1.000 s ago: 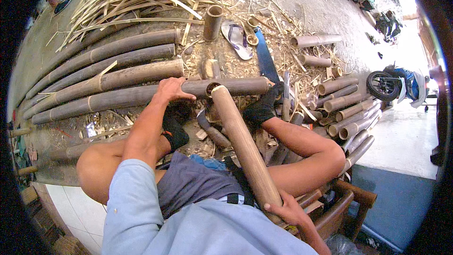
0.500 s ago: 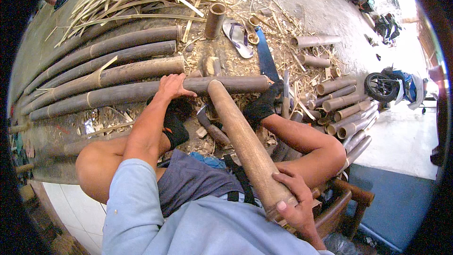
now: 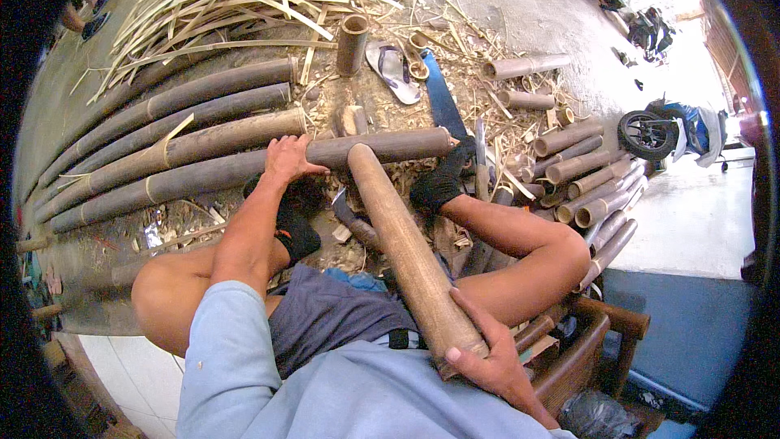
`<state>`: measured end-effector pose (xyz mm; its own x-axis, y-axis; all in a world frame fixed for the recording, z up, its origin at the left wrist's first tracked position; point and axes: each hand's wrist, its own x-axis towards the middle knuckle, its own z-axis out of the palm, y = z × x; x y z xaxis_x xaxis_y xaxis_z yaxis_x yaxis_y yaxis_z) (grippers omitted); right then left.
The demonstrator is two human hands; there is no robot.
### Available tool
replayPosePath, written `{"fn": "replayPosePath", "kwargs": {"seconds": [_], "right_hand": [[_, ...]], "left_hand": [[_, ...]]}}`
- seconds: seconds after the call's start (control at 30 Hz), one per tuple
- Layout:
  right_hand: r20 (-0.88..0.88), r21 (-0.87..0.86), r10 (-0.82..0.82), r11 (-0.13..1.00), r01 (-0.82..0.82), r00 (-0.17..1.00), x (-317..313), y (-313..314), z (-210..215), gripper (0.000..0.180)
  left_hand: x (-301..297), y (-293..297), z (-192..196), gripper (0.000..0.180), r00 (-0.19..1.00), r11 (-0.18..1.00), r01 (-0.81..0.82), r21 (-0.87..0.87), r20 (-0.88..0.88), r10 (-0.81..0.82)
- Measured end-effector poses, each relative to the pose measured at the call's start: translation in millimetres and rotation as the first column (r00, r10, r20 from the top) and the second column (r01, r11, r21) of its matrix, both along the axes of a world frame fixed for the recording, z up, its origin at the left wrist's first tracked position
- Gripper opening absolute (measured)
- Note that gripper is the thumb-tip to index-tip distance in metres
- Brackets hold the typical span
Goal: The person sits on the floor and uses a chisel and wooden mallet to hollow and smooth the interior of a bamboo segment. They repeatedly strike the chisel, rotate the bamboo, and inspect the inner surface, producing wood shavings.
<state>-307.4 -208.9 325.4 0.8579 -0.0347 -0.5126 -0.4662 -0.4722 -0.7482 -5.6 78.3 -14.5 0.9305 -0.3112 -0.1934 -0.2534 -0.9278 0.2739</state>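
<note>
A long dark bamboo pole (image 3: 370, 147) lies across in front of me. My left hand (image 3: 287, 160) grips it from above, the thumb pointing right along its side. My right hand (image 3: 490, 349) holds the near end of a shorter, thick brown bamboo piece (image 3: 410, 248), which slants from my lap up to the pole. Its far end meets the pole in this view; whether they touch I cannot tell. Beneath, between my legs, lies a curved blade tool (image 3: 355, 219), partly covered by the bamboo piece. My feet in dark socks are close to the pole.
More long bamboo poles (image 3: 211, 85) lie to the left, with a heap of thin strips (image 3: 252, 0) behind. A cut tube (image 3: 352, 45) stands upright near a sandal (image 3: 392, 73) and a blue saw blade (image 3: 444, 93). Short bamboo pieces (image 3: 597, 167) are piled right, before a motorbike (image 3: 674, 130).
The view has shifted, moving most things slightly left. My right hand, still on the shorter bamboo piece, now lies more flatly along its right side. My left hand stays on the pole.
</note>
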Motion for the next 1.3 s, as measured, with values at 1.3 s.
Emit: {"fn": "replayPosePath", "kwargs": {"seconds": [1.3], "right_hand": [[0.600, 0.178, 0.117, 0.945, -0.275, 0.791, 301, 59, 75, 0.051]], "left_hand": [[2, -48, 25, 0.105, 0.976, 0.468, -0.151, -0.871, -0.207, -0.072]]}}
